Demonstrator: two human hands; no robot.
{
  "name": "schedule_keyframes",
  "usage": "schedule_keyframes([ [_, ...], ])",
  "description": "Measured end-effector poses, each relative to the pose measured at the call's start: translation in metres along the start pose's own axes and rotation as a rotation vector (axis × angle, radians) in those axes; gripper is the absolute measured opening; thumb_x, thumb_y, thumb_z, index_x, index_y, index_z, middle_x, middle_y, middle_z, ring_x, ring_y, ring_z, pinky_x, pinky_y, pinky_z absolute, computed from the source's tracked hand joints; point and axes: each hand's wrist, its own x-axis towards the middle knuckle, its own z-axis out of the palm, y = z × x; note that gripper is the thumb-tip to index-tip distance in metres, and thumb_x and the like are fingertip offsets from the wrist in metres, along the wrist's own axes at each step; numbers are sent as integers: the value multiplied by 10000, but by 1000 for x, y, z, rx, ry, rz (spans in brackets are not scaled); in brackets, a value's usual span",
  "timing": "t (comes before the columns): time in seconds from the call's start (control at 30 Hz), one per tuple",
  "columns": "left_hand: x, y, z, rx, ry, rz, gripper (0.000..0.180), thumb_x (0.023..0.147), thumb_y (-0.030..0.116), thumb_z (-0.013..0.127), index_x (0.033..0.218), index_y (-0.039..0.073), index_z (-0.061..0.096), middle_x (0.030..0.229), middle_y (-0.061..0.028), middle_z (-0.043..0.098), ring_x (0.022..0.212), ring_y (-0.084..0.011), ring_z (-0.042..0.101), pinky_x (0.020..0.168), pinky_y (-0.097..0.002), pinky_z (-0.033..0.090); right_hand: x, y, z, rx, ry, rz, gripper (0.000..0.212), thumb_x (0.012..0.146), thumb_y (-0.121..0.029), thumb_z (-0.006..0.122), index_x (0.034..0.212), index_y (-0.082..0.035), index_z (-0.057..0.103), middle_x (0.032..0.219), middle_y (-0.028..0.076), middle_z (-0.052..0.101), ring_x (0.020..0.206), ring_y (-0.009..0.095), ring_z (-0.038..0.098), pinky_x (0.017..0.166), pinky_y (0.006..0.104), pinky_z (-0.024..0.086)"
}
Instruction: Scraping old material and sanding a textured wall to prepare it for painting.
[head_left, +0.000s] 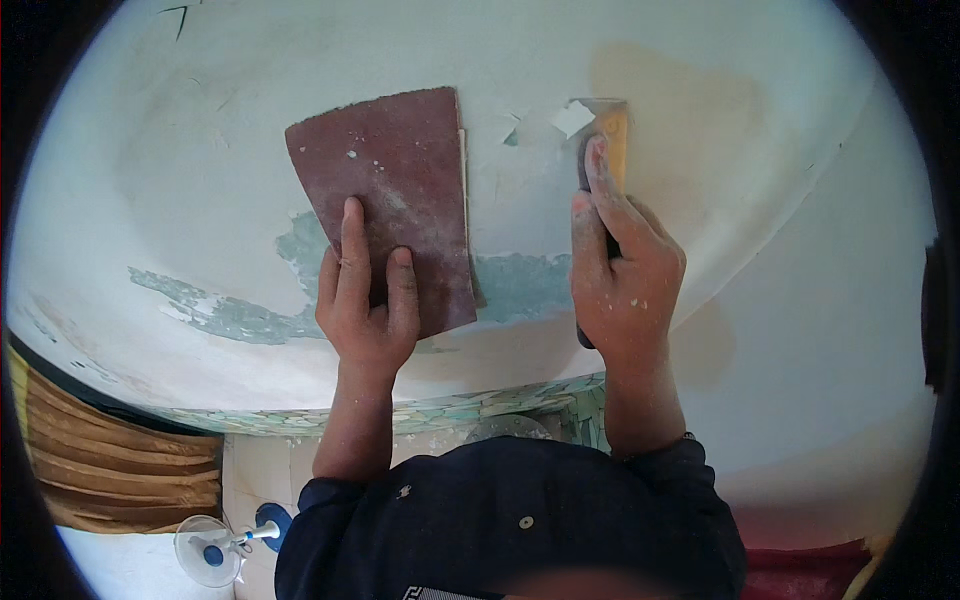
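Note:
My left hand (370, 305) grips the lower part of a stiff maroon board (405, 150), its fingers spread over the front face. White specks dot the board, and a pale layer shows along its right edge. In my right hand (632, 270) is a scraper (616, 140) with a dark handle and a wide metal blade, held upright, the index finger stretched along it. A white paint flake (573, 119) shows at the blade's left side. Both tools are at the pale wall (210, 140); whether the board touches it I cannot tell. Behind the board, bare greenish patches (525, 285) show where paint has come off.
A small lifted chip (511, 132) sits on the wall between the two tools. Tan stains (690, 130) mark the right side. A green mosaic band (300, 421) runs along the wall's bottom. Below left are a brown curtain (120, 450) and a white and blue fan (212, 552).

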Motion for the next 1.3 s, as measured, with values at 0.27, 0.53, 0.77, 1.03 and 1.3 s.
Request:
schedule_keyframes([
  [0.27, -2, -4, 4, 4, 22, 31, 566, 872, 33, 676, 1403, -60, 505, 895, -136, 618, 715, -202, 523, 629, -283, 454, -15, 14, 12, 101, 74, -63, 456, 842, 58, 653, 1281, -63, 664, 987, 178, 727, 772, 252, 701, 692, 308, 548],
  [0.53, -2, 7, 12, 61, 61, 17, 574, 897, 63, 649, 1432, -52, 476, 918, -142, 614, 756, -208, 537, 650, -277, 448, -19, 17, 6, 191, -42, 15, 448, 842, 45, 657, 1276, -69, 669, 896, 172, 704, 733, 275, 681, 658, 323, 540],
  [0.77, -4, 24, 23, 109, 82, -99, 588, 910, 70, 634, 1456, -39, 447, 1008, -172, 634, 823, -241, 569, 727, -314, 474, 1, 23, 0, 272, -117, -53, 468, 838, 40, 660, 1285, -98, 669, 861, 167, 667, 705, 300, 659, 633, 347, 531],
  [1.03, -7, 32, 27, 168, 106, -90, 600, 906, 56, 621, 1474, -3, 439, 1045, -185, 631, 862, -270, 581, 767, -332, 483, -20, 38, -5, 304, -220, -51, 402, 867, 97, 599, 1243, -22, 678, 941, 181, 705, 742, 217, 690, 665, 297, 533],
  [1.3, -4, 20, 15, 173, 84, -17, 602, 876, 40, 654, 1448, -9, 474, 913, -114, 609, 737, -196, 532, 657, -285, 455, -27, 28, 6, 235, -179, 5, 442, 882, 91, 554, 1298, -26, 647, 919, 154, 705, 695, 180, 656, 643, 281, 521],
])
